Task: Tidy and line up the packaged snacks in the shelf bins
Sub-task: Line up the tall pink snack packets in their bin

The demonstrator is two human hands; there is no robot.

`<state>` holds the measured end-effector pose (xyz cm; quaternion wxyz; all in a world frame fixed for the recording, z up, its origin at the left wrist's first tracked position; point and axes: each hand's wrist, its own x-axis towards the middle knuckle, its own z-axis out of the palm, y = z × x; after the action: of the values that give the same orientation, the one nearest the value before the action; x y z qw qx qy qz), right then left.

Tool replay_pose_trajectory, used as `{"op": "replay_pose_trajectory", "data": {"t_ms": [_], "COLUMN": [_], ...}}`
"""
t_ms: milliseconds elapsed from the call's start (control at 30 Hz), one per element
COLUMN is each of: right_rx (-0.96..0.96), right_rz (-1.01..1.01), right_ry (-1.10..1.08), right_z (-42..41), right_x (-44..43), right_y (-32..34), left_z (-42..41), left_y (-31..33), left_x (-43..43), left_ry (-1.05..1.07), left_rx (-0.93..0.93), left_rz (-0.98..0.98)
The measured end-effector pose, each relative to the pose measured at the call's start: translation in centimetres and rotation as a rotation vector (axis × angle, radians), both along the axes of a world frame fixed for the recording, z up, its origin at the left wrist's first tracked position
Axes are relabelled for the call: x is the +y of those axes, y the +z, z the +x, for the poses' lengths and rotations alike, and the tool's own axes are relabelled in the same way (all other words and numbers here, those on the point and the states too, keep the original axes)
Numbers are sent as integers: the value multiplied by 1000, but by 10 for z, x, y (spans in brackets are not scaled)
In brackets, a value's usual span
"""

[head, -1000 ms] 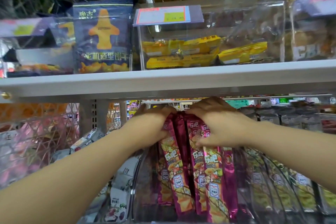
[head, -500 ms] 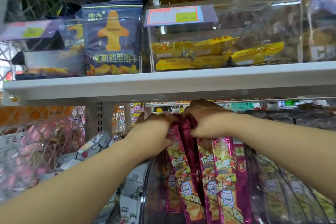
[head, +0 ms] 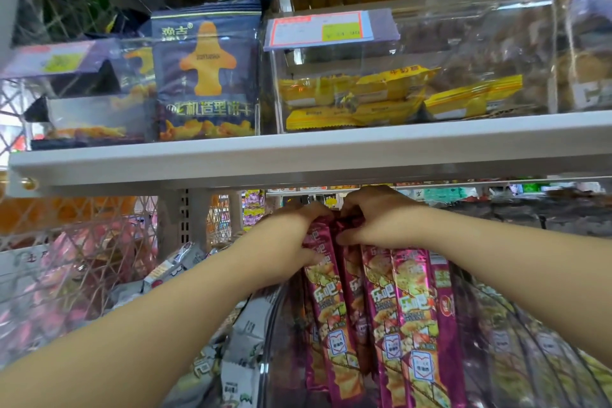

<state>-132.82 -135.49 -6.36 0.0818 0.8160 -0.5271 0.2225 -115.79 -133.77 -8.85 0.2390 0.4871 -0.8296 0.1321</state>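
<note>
Several magenta snack packets (head: 407,318) stand on edge in a clear plastic bin (head: 271,341) on the lower shelf, just under the white shelf board (head: 298,159). My left hand (head: 288,242) grips the far ends of the leftmost packets, fingers curled over their tops. My right hand (head: 377,219) grips the tops of the packets beside it, thumb pressed on their faces. The two hands almost touch. The packets' far ends are hidden by my fingers.
White-and-green packets (head: 241,344) fill the bin to the left. Above the board stand a dark blue biscuit bag (head: 207,79) and a clear bin of yellow packets (head: 364,99) with a price tag (head: 328,28). More clear bins lie at lower right (head: 530,348). Pink netting (head: 66,258) hangs at left.
Both hands have slid further back under the shelf board while keeping hold of the magenta packets. The view has shifted slightly left and closer.
</note>
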Motion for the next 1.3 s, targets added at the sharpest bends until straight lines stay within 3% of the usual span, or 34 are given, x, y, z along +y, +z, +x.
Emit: {"op": "replay_pose_trajectory", "data": {"t_ms": [233,333,500,633,800,933,1133,1300], "right_rx": [150,186,270,327,348,368,406,431], "right_rz": [-199,-227,-291,-209,-325,-367,-342,-297], "right_ry": [-225,-174,-72,-55,27,32,-64,-113], "right_z": [7,3,-17,-33,-42,-43,-46,-48], "right_x": [4,7,27,40,48,46,43,43], "right_y": [-6,-6,-12,-21,-25,-28,-35,-39], "left_z": [3,3,3,4,-4,-25,-39,-33], "left_y": [9,0,-6,-9,-8,0,-4,7], "left_x": [-3,-8,-12,-12,1,19,13,4], "left_ry": [28,64,133,154,106,-94,-40,-69], "left_rx": [-78,-183,-330,-390,-280,4,-18,85], "left_rz": [-24,-18,-196,-249,-222,27,-50,8]}}
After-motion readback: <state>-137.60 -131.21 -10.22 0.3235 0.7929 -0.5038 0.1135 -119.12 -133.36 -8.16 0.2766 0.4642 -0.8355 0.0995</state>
